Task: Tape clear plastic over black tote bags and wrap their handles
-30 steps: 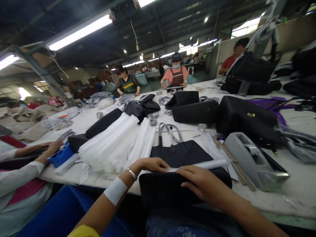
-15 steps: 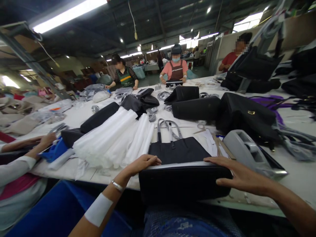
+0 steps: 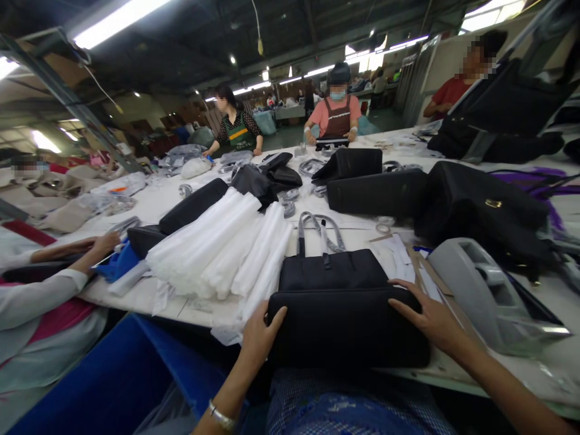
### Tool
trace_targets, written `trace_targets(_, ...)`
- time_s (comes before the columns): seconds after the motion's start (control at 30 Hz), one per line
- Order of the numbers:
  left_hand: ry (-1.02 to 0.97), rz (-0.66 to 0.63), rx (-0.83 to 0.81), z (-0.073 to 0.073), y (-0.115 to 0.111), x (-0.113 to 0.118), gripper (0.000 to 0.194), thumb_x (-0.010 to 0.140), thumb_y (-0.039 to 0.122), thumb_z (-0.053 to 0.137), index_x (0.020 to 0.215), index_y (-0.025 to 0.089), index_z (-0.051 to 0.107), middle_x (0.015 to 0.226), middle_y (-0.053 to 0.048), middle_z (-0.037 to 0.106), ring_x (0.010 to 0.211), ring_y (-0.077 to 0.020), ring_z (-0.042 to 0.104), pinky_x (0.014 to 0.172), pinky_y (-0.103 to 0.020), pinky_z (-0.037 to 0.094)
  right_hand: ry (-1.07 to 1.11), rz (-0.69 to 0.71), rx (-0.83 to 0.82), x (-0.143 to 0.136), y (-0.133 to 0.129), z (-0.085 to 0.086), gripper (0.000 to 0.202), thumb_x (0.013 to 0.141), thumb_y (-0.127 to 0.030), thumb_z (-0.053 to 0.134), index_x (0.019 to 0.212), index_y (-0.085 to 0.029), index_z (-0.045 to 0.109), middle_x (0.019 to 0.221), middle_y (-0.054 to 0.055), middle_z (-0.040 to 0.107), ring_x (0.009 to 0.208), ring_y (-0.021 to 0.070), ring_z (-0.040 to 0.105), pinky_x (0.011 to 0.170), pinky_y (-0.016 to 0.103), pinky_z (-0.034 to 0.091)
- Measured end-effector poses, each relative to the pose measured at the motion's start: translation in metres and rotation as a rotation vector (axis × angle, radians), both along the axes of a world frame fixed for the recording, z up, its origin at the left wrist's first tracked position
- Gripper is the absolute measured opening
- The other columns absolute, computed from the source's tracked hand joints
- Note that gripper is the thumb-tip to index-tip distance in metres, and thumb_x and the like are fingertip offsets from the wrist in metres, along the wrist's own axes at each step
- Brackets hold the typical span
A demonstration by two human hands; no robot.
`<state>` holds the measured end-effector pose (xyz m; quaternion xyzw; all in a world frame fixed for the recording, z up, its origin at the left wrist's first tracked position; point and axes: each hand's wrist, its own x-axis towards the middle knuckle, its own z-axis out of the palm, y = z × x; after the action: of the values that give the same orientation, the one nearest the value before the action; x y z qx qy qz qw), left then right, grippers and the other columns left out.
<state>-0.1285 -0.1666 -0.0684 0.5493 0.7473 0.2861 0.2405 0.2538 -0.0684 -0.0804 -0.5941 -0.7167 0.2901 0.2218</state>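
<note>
A black handbag (image 3: 344, 329) lies at the table's near edge, its long flat base turned toward me. Its plastic-wrapped handles (image 3: 319, 225) stretch away from me over the tabletop. At the base's left end, my left hand (image 3: 261, 333) is closed on the bag, thumb in front and fingers hidden behind. My right hand (image 3: 423, 314) grips the upper right corner, thumb on the base and the other fingers over the top edge. Just left of the bag is a pile of white padding rolls (image 3: 217, 248).
A grey tape dispenser (image 3: 475, 290) stands to the right. More black bags (image 3: 376, 190) lie farther back. Below the table at left is a blue bin (image 3: 113, 374). A co-worker's hands (image 3: 102, 248) are at the left by a blue holder (image 3: 118, 261). Two people stand across the table.
The white strip along the bag's upper edge is now mostly out of sight. My left hand has moved down to the bag's left end. The view has shifted slightly left.
</note>
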Motion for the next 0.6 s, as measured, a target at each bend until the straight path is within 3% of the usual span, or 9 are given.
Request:
trace_targets(0.1, -0.008, 0.056, 0.049, -0.013, 0.004, 0.006, 0.046, 0.09, 0.057, 0.047, 0.103, 0.017, 0.066, 0.102, -0.009, 0.071, 0.1, -0.0281, 0.065, 0.093, -0.042, 0.049, -0.03, -0.072, 0.072, -0.014, 0.002, -0.009, 0.051, 0.088, -0.062, 0.046, 0.122, -0.026, 0.058, 0.119, 0.007, 0.069, 0.104, 0.0325, 0.067, 0.09, 0.045, 0.052)
trace_targets(0.2, 0.025, 0.072, 0.063, -0.019, 0.003, 0.005, 0.049, 0.091, 0.055, 0.048, 0.117, 0.016, 0.062, 0.112, -0.011, 0.069, 0.107, -0.029, 0.063, 0.096, -0.044, 0.048, -0.05, -0.089, 0.111, -0.021, 0.005, -0.011, 0.047, 0.091, -0.059, 0.043, 0.118, -0.025, 0.06, 0.117, 0.007, 0.07, 0.103, 0.0318, 0.067, 0.092, 0.046, 0.05)
trace_targets(0.33, 0.32, 0.084, 0.154, -0.007, 0.002, 0.01, 0.051, 0.093, 0.043, 0.051, 0.137, 0.017, 0.05, 0.133, -0.016, 0.058, 0.12, -0.0342, 0.056, 0.1, -0.052, 0.045, -0.031, -0.06, 0.097, -0.023, 0.01, -0.008, 0.042, 0.092, -0.056, 0.042, 0.113, -0.024, 0.061, 0.111, 0.006, 0.071, 0.103, 0.0308, 0.067, 0.092, 0.044, 0.05)
trace_targets(0.4, 0.444, -0.027, 0.242, 0.006, 0.004, 0.023, 0.039, 0.095, 0.033, 0.048, 0.131, 0.021, 0.056, 0.138, -0.013, 0.055, 0.128, -0.032, 0.051, 0.109, -0.053, 0.037, -0.018, -0.049, 0.081, -0.023, 0.013, -0.008, 0.041, 0.092, -0.056, 0.043, 0.111, -0.025, 0.062, 0.107, 0.006, 0.072, 0.101, 0.0303, 0.068, 0.091, 0.044, 0.05)
trace_targets(0.47, 0.445, -0.233, 0.274, 0.017, 0.01, 0.044, 0.034, 0.098, 0.027, 0.043, 0.127, 0.026, 0.06, 0.138, -0.007, 0.057, 0.13, -0.0255, 0.051, 0.116, -0.049, 0.031, -0.008, -0.041, 0.07, -0.021, 0.015, -0.01, 0.04, 0.092, -0.056, 0.042, 0.109, -0.026, 0.062, 0.105, 0.005, 0.073, 0.1, 0.0302, 0.068, 0.091, 0.044, 0.05)
trace_targets(0.53, 0.375, -0.45, 0.229, 0.024, 0.017, 0.067, 0.036, 0.098, 0.029, 0.043, 0.131, 0.028, 0.057, 0.14, -0.003, 0.057, 0.132, -0.0225, 0.049, 0.117, -0.047, 0.03, -0.008, -0.025, 0.099, -0.019, 0.012, -0.009, 0.038, 0.092, -0.055, 0.042, 0.108, -0.027, 0.063, 0.104, 0.005, 0.073, 0.098, 0.03, 0.069, 0.09, 0.045, 0.051)
trace_targets(0.6, 0.328, -0.565, 0.164, 0.023, 0.023, 0.086, 0.042, 0.096, 0.039, 0.048, 0.137, 0.031, 0.053, 0.146, -0.001, 0.05, 0.138, -0.0252, 0.042, 0.118, -0.051, 0.028, -0.01, -0.003, 0.183, -0.017, 0.005, -0.004, 0.035, 0.092, -0.054, 0.045, 0.104, -0.028, 0.065, 0.1, 0.006, 0.072, 0.094, 0.03, 0.069, 0.085, 0.046, 0.053)
